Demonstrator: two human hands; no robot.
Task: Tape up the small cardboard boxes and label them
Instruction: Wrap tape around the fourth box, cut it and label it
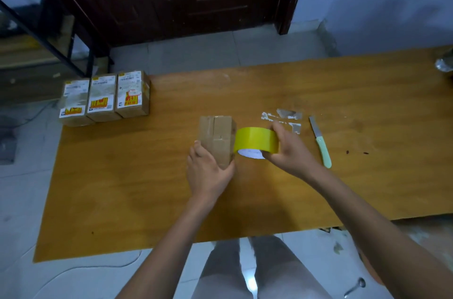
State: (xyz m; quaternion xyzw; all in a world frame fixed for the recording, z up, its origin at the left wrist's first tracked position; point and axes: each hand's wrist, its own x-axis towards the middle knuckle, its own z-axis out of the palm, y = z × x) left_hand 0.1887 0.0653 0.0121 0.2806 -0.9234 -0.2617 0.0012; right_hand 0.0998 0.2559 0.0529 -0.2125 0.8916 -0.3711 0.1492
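Now left hand [208, 171] grips small box [217, 140] mid-worktop [122, 188], fingers wrapped round near end. Right hand [286, 149] holds yellow tape roll [256, 140] touching box's side. Box likely light, stiff; brace by edges. Three labelled boxes [105, 98] far-left.

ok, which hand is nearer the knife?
Right. The right hand, holding the tape roll, sits just left of the knife; the left hand grips the box, farther left.
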